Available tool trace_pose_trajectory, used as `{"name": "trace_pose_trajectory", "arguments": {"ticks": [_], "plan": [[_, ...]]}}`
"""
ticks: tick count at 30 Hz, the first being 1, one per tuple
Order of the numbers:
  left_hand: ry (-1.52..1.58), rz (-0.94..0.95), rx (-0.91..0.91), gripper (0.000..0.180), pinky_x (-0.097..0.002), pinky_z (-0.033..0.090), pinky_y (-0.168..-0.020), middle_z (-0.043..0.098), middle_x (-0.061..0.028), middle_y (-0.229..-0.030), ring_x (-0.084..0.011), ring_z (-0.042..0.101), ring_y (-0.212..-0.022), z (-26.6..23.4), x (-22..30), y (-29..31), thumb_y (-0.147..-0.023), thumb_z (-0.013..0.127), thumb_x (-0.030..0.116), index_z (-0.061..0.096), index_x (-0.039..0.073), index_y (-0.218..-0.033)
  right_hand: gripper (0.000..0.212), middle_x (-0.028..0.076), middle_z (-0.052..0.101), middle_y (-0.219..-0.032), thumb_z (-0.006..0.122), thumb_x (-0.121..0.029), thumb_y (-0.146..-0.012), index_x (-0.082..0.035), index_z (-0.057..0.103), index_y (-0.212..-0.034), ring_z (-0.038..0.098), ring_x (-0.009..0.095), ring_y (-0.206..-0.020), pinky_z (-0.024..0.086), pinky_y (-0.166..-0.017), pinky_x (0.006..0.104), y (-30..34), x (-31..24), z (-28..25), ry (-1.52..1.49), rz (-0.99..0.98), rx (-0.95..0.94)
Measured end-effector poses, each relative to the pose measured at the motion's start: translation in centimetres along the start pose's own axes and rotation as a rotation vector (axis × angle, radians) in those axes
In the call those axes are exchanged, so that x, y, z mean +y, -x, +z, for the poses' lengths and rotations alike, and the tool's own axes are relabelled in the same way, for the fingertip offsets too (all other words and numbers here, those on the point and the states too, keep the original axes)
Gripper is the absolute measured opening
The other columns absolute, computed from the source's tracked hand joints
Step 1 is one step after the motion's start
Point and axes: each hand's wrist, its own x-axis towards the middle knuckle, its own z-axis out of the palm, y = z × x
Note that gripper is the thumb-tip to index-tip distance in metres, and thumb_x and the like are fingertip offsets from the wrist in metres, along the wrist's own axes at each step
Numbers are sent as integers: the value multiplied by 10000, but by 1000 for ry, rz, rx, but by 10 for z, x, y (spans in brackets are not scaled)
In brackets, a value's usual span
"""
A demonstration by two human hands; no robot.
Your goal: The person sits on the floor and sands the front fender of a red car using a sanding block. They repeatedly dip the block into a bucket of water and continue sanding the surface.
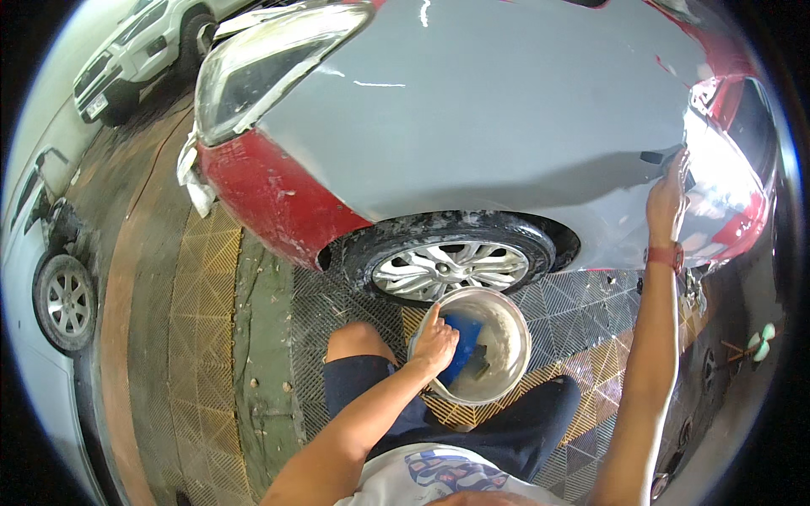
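Note:
My right hand [669, 201], with a reddish-brown band at the wrist, is pressed edge-on to the car's grey body panel [481, 118], near its bright right end. Under its fingers sits a dark flat strip [651, 157], like sandpaper; one end juts out on the left. My left hand [436, 344] grips the near left rim of a round, pale bucket [516, 344], index finger stretched along the edge. Inside lie something blue [461, 344] and a dark scrap [479, 361], under cloudy water or residue. The bucket stands between my knees, in front of the wheel [445, 268].
Red paint [274, 190] borders the grey panel, and a white cloth [198, 181] hangs at its left corner. A white vehicle [135, 51] stands far left, a pale car [38, 337] nearer left. Grey and yellow grid tiles [202, 337] cover the floor.

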Motion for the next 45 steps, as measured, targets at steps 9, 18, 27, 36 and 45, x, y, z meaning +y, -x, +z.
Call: {"name": "trace_pose_trajectory", "arguments": {"ticks": [9,18,27,36,45], "plan": [[-51,3,25,267,-600,140,-1412,783,-50,-842,-265,750,-1029,2,1,-4,-1079,599,222,811,163,-928,837,272,373,-1801,501,106,-990,-23,279,-1787,372,409,-1672,404,-1321,518,-6,-10,-3,-9,9,-24],[-53,-3,-56,318,-609,110,-1416,827,-48,-955,-277,765,-1142,-9,4,-6,-1125,536,224,827,157,-1015,808,245,408,-1790,441,143,-990,-61,360,-1768,536,403,-1566,545,-1217,482,-11,5,7,2,-62,45],[-86,-11,-7,320,-586,132,-1415,777,-32,-864,-248,744,-1041,-5,3,-4,-1128,536,236,796,155,-958,847,224,424,-1793,458,115,-1011,-122,296,-1807,543,415,-1554,543,-1137,463,-6,10,5,-31,-43,-29],[17,21,46,176,-564,269,-1374,794,-98,-834,-279,756,-971,-8,8,-23,-899,674,105,825,142,-817,726,248,389,-1807,474,70,-1026,16,381,-1744,367,377,-1685,291,-1385,522,-8,57,22,-2,-221,121],[31,6,-34,257,-597,142,-1412,825,-90,-1018,-290,742,-1119,0,1,-13,-1042,590,152,833,106,-1113,840,246,332,-1838,500,58,-985,-21,266,-1788,342,379,-1707,341,-1269,702,0,-22,-3,-87,-64,79]]}}
